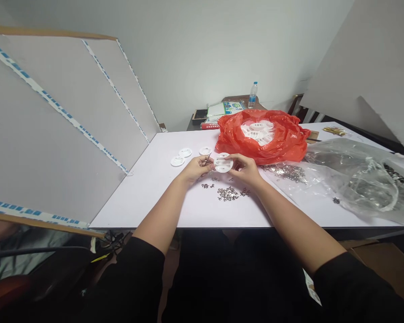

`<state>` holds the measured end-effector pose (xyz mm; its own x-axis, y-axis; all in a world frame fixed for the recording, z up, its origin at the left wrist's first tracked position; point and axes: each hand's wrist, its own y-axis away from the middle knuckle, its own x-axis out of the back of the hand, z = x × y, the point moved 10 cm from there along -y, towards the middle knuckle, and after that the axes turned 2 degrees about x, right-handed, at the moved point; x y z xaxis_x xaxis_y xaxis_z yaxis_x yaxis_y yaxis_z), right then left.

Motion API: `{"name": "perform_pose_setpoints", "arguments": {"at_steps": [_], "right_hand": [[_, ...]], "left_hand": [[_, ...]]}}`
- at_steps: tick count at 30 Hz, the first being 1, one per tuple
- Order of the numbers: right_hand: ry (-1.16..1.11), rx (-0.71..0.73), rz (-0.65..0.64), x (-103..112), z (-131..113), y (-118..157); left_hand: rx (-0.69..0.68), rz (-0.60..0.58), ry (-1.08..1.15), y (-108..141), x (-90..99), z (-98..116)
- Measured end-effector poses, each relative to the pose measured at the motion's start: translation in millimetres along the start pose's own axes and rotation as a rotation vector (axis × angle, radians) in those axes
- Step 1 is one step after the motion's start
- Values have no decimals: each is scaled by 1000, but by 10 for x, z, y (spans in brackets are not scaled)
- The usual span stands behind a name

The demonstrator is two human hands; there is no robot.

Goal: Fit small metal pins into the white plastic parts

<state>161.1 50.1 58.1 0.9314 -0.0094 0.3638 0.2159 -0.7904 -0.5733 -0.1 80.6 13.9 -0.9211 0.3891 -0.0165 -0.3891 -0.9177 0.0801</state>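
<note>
A round white plastic disc (pixel 223 162) with slots and openings in its face is held up above the table. My right hand (pixel 244 169) grips its right edge between thumb and fingers. At the disc's left edge is my left hand (pixel 199 169), its fingers closed around a thin dark tool (pixel 208 158) whose kind I cannot make out. Below the hands lies a loose pile of small metal pieces (pixel 228 194), with smaller clusters (pixel 207 185) beside it. Beyond my left hand, two white discs (pixel 178 160) touch or overlap, and another disc (pixel 205 151) lies near my fingers.
Behind my right hand stands an open red plastic bag (pixel 279 152) full of white discs. Clear plastic bags (pixel 357 179) with metal pieces cover the table's right side. A grey partition (pixel 63 130) borders the left. Farther back is a water bottle (pixel 252 95).
</note>
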Motion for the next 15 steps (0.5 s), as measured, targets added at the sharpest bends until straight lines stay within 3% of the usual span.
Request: {"name": "perform_pose_setpoints", "arguments": {"at_steps": [9, 15], "right_hand": [[-151, -67, -64, -74, 89, 8], [-184, -70, -67, -90, 124, 17]], "left_hand": [[23, -118, 57, 49, -80, 13], [-31, -91, 54, 35, -73, 46]]}}
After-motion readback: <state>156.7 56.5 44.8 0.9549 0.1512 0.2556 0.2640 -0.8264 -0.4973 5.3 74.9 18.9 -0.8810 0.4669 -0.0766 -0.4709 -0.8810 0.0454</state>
